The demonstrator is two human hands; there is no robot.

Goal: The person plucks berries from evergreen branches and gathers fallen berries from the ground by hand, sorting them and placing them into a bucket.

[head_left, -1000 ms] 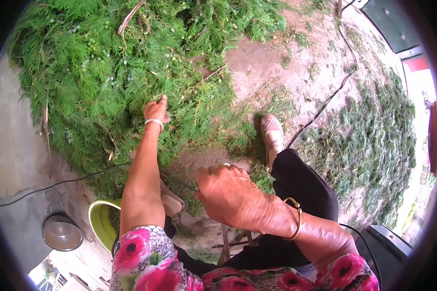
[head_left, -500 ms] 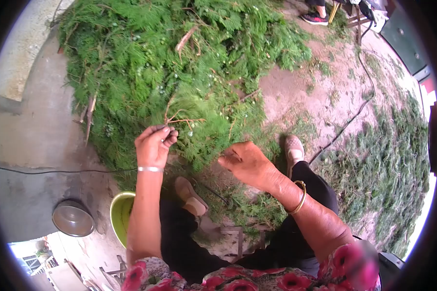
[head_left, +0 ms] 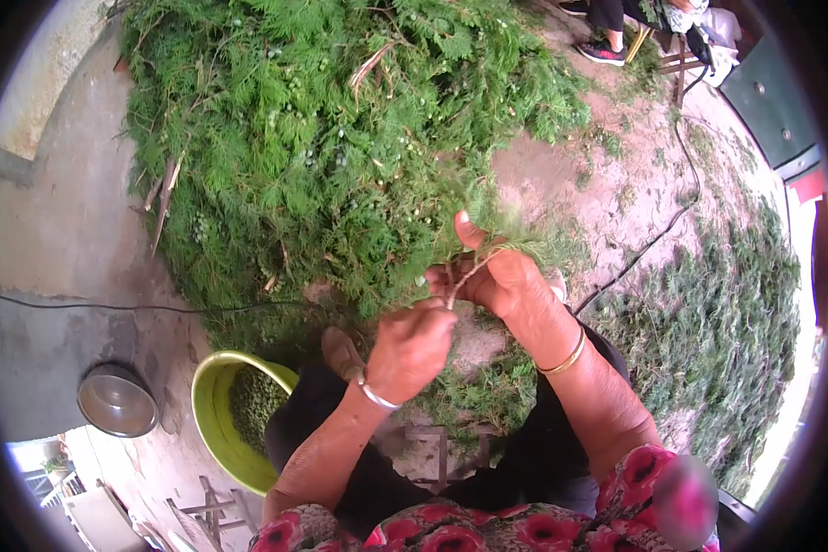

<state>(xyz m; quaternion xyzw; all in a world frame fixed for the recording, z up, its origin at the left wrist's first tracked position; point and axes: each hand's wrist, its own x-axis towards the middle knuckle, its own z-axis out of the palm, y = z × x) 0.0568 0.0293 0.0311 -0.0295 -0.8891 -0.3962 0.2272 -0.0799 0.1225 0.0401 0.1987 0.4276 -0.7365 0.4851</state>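
My left hand (head_left: pixel 412 348), with a pale bracelet at the wrist, is closed on the lower end of a thin green branch (head_left: pixel 474 267). Close beside it, my right hand (head_left: pixel 501 276) has its thumb raised and its other fingers curled near the stem; a gold bracelet circles that wrist. Whether the right fingers grip anything is hidden. Both hands are over the near edge of a large pile of green cut branches (head_left: pixel 294 156). Left of my legs, a yellow-green bucket (head_left: pixel 213 414) holds many small green berries or cones.
A metal bowl (head_left: pixel 118 400) lies on the floor at left. Black cables (head_left: pixel 649 247) run across the ground. More cut greenery (head_left: pixel 718 313) is spread at right. Another person's leg and shoe (head_left: pixel 603 51) show at the top right, by a wooden stool.
My left hand has moved right and down with the branch, to meet my right hand. My right thumb is now raised. The bucket's contents have come into view.
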